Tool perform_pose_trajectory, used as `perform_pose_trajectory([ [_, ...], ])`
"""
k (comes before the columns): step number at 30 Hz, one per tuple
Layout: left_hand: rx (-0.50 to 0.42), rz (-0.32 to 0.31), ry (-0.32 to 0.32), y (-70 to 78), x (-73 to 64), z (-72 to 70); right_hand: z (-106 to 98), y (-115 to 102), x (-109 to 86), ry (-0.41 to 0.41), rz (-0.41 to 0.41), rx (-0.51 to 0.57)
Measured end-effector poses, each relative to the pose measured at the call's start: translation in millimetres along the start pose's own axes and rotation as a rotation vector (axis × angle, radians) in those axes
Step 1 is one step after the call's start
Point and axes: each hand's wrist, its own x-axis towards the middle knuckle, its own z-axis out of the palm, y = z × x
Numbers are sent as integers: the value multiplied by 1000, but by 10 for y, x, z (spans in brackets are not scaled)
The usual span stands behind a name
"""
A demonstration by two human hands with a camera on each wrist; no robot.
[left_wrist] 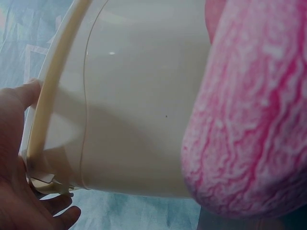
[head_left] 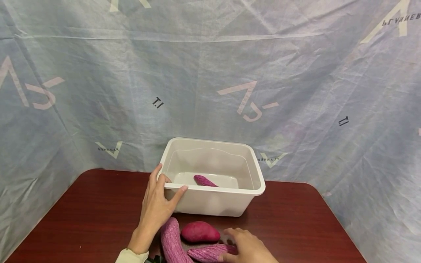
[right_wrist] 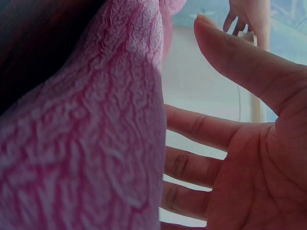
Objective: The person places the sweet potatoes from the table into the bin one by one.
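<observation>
My left hand (head_left: 158, 201) holds the near left corner of a white plastic bin (head_left: 210, 202), its thumb on the front rim and fingers over the left rim. Inside the bin lies a streaked purple eggplant (head_left: 204, 180), partly hidden by the front wall. My right hand (head_left: 248, 246) reaches over another streaked purple eggplant (head_left: 208, 252) on the table. In the right wrist view, its fingers (right_wrist: 196, 167) extend behind a wrinkled eggplant (right_wrist: 105, 120), with the thumb spread away. A longer, curved eggplant (head_left: 171, 239) lies beside my left wrist.
Between the bin and the right hand's eggplant sits a smooth magenta sweet potato (head_left: 200, 232). Everything stands on a dark red wooden table (head_left: 296, 219). A grey-blue printed cloth (head_left: 197, 73) hangs close behind the bin and along both sides.
</observation>
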Motion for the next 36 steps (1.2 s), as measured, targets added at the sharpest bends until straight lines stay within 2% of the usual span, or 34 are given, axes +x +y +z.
perform_pose_trajectory([
  [7, -2, -1, -2, 7, -3, -6, 63, -27, 31, -14, 33, -10],
  [16, 0, 4, -5, 10, -7, -3, 134, 12, 18, 46, -53, -70],
  [27, -5, -2, -4, 16, -2, -11, 172, -5, 34, 13, -26, -66],
  [36, -1, 10, 5, 4, 0, 0, 189, -14, 39, 24, -17, -91],
])
